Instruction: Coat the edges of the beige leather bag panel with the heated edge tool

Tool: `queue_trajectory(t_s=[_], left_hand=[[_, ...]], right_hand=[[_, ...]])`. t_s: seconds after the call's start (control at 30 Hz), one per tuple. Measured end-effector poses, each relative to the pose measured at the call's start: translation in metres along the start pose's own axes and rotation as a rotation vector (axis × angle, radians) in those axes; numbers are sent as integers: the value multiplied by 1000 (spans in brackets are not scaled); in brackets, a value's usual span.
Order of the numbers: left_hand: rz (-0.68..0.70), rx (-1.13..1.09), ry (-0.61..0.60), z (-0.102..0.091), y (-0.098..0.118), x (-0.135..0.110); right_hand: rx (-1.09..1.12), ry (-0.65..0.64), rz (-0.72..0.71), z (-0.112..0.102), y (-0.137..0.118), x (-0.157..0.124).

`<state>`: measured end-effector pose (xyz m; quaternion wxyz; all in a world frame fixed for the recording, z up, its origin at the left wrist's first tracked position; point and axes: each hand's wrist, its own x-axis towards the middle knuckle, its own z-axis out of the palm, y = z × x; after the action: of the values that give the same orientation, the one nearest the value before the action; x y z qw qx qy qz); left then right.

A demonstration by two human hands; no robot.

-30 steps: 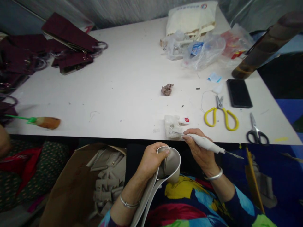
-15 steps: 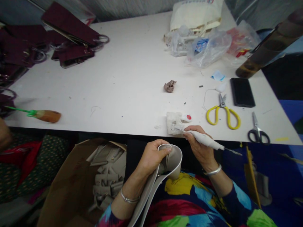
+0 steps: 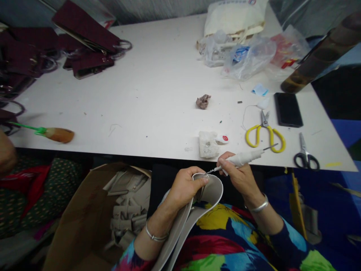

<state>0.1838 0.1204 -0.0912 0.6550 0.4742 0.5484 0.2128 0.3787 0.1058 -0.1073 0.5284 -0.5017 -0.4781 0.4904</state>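
My left hand pinches the edge of a curled light-grey leather piece, thumb inside and fingers outside. The piece loops over at the top and hangs down across my lap. In my right hand is a white-wrapped tool with a thin metal rod at each end. Its near tip touches the rim of the piece beside my left thumb. On the table edge just above lies a whitish block with dark marks, a small white item with a red label against it.
Yellow-handled scissors, black scissors and a phone lie at the right. Maroon bags and a green-tipped bottle are at the left. A carton of grey pieces stands below. Another person's hand shows far left.
My right hand has brought the tool's tip from the whitish block down to the rim of the leather piece. The left hand keeps its hold, shifted slightly right.
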Motion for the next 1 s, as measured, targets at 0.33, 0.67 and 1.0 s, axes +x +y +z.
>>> queue_trajectory(t_s=[0.33,0.67,1.0], left_hand=[[-11,12,-21,6,-5,-2],[-14,5,-35,5,-7,-1],[-32,-47,-16,7,-3,-4]], right_hand=[[-20,-36,30,-4,-2,3],[-78,-54,30,-4,3,-1],[-99,-103,-30,-3,1,-1]])
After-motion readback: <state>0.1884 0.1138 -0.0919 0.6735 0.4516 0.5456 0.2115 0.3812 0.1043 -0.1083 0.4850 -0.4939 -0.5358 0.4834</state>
